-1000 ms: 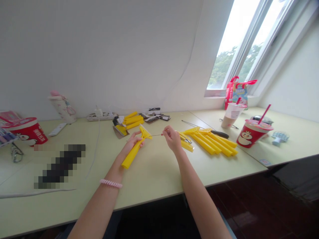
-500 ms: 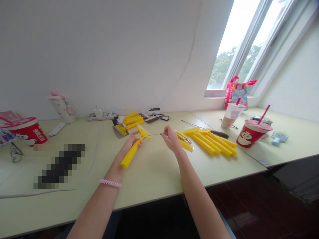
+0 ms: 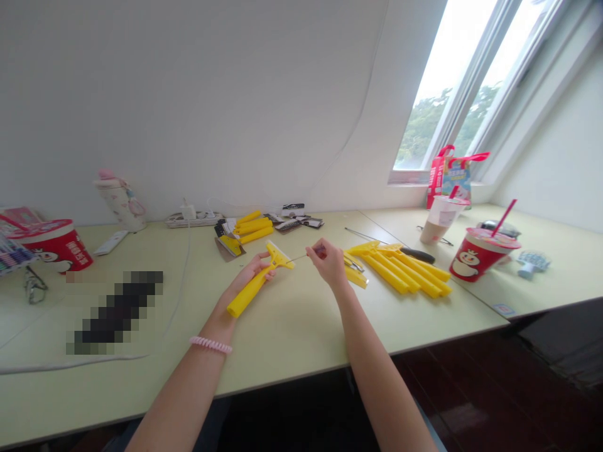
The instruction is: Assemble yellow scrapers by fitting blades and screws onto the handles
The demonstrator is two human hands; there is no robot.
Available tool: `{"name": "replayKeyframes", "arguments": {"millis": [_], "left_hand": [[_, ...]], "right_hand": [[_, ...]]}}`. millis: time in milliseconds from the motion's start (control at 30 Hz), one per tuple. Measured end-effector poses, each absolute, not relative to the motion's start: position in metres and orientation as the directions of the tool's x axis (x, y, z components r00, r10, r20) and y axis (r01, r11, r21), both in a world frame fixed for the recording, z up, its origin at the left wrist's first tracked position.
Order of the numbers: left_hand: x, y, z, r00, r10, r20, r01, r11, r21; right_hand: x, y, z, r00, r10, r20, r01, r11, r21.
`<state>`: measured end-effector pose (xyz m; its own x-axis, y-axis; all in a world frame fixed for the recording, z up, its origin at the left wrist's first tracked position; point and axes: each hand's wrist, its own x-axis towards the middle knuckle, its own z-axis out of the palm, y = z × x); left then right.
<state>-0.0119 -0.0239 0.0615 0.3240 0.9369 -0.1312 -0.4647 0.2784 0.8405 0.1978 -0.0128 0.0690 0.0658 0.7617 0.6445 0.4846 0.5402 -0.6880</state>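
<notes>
My left hand (image 3: 249, 274) is shut around a yellow plastic scraper (image 3: 252, 292), whose wide head (image 3: 279, 255) points to the right and whose handle slants down toward me. My right hand (image 3: 328, 262) pinches a thin metal rod (image 3: 301, 255) between its fingers. The rod's tip reaches toward the scraper head. Just right of that hand, a loose pile of similar yellow scrapers (image 3: 400, 273) lies on the table, and some small metal parts (image 3: 353, 263) rest at its near end. A coiled pink band (image 3: 210, 344) circles my left wrist.
The pale green table (image 3: 292, 339) has a front edge below my arms. Behind my hands are yellow handles (image 3: 249, 227), and a power strip (image 3: 188, 216). Red paper cups, a milk tea cup, a water bottle and a black-handled tool stand around. A pixelated patch covers the left tabletop.
The scraper head has swung a little to the right, closer to my right hand. The rod's tip now sits nearer the head's right side. The whole view has shifted slightly.
</notes>
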Motion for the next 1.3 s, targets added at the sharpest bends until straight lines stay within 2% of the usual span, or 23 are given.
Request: {"name": "replayKeyframes", "arguments": {"millis": [300, 433, 500, 600, 700, 767, 867, 967, 1100, 1233, 1300], "left_hand": [[-0.012, -0.025, 0.061, 0.262, 0.949, -0.174, -0.357, 0.263, 0.897], [-0.012, -0.024, 0.062, 0.247, 0.956, -0.159, -0.373, 0.245, 0.895], [-0.015, -0.022, 0.063, 0.227, 0.965, -0.130, -0.471, 0.225, 0.853], [-0.021, -0.020, 0.065, 0.182, 0.981, -0.066, -0.675, 0.174, 0.717], [-0.026, -0.019, 0.068, 0.157, 0.987, -0.041, -0.778, 0.149, 0.611], [-0.027, -0.020, 0.069, 0.159, 0.986, -0.052, -0.800, 0.159, 0.578], [-0.024, -0.022, 0.070, 0.195, 0.980, -0.045, -0.798, 0.186, 0.573], [-0.020, -0.024, 0.071, 0.224, 0.974, -0.028, -0.779, 0.196, 0.595], [-0.018, -0.024, 0.071, 0.217, 0.974, -0.059, -0.773, 0.208, 0.600], [-0.019, -0.024, 0.071, 0.188, 0.982, -0.036, -0.821, 0.177, 0.542], [-0.019, -0.024, 0.072, 0.156, 0.988, 0.003, -0.848, 0.133, 0.513]], "right_hand": [[0.200, -0.009, 0.064, -0.002, 0.866, 0.501, 0.439, 0.451, -0.777], [0.200, -0.009, 0.063, -0.030, 0.890, 0.456, 0.381, 0.431, -0.818], [0.202, -0.007, 0.064, -0.002, 0.903, 0.430, 0.293, 0.412, -0.863], [0.209, -0.001, 0.065, 0.158, 0.916, 0.368, 0.079, 0.359, -0.930], [0.218, 0.006, 0.064, 0.307, 0.903, 0.300, -0.174, 0.364, -0.915], [0.220, 0.009, 0.063, 0.271, 0.923, 0.275, -0.286, 0.350, -0.892], [0.210, 0.010, 0.061, 0.088, 0.973, 0.213, -0.377, 0.230, -0.897], [0.187, 0.010, 0.056, -0.077, 0.983, 0.167, -0.417, 0.121, -0.901], [0.163, 0.014, 0.042, -0.107, 0.979, 0.172, -0.432, 0.110, -0.895], [0.150, 0.018, 0.029, -0.140, 0.985, 0.099, -0.352, 0.043, -0.935], [0.143, 0.017, 0.026, -0.136, 0.986, 0.101, -0.239, 0.067, -0.969]]}}
